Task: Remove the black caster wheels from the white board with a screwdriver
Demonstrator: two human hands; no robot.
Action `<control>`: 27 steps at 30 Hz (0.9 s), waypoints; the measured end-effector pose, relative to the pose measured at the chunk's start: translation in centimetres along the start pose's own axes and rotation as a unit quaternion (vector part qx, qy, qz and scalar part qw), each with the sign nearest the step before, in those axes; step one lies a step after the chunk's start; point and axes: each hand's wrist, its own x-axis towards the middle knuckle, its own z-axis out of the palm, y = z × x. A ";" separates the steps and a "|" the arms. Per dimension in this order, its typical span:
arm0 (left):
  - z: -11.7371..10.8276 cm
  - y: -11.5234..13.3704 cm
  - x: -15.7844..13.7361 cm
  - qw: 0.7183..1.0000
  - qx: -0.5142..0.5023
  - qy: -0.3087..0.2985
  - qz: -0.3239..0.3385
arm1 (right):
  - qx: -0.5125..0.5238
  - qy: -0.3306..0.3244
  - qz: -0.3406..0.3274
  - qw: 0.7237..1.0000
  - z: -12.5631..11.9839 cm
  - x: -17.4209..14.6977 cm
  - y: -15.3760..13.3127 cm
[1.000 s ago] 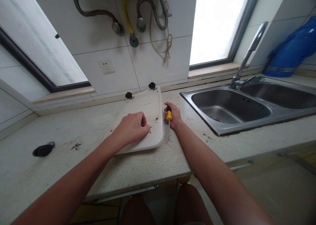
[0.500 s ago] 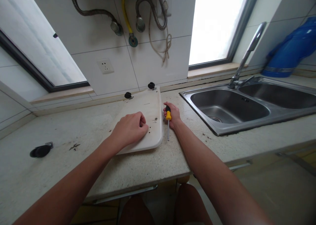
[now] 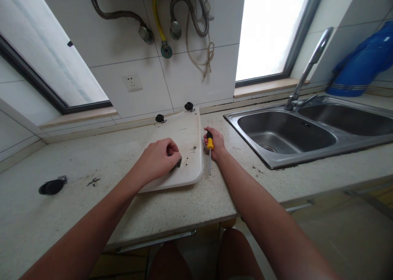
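My left hand [image 3: 158, 159] is closed over the near part of a white plastic panel [image 3: 172, 132] lying on the counter. From under its fingers pokes the dark metal plate of a caster [image 3: 179, 162]; the hand hides the rest. Small holes show in the panel just right of it. My right hand [image 3: 216, 141] rests at the panel's right edge, closed round a screwdriver [image 3: 210, 145] with a yellow and black handle, its shaft pointing toward me. Two black casters, a left one [image 3: 160, 118] and a right one [image 3: 189, 106], stand at the panel's far end.
A loose caster [image 3: 53, 186] lies on the counter [image 3: 172, 214] at left, beside several small dark screws [image 3: 93, 182]. On the right is a steel double sink [image 3: 285, 132] with a tap [image 3: 310, 67]. Hoses [image 3: 123, 14] and a socket [image 3: 132, 82] are on the back wall.
My left hand has shifted slightly left, and the metal plate of the caster now shows below its fingers. My right hand and the screwdriver stay in place.
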 end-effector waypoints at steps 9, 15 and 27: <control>-1.1 -4.0 -0.3 0.957 -0.270 0.066 -0.077 | -0.009 0.004 0.002 1.000 -0.1 0.2 0.0; -5.4 -15.7 -3.1 0.949 -0.213 0.109 -0.203 | -0.008 -0.004 0.002 1.000 -0.2 0.3 0.2; -5.7 -28.4 -8.0 0.956 -0.022 0.138 -0.257 | -0.002 0.003 -0.005 1.000 -0.3 0.3 -0.2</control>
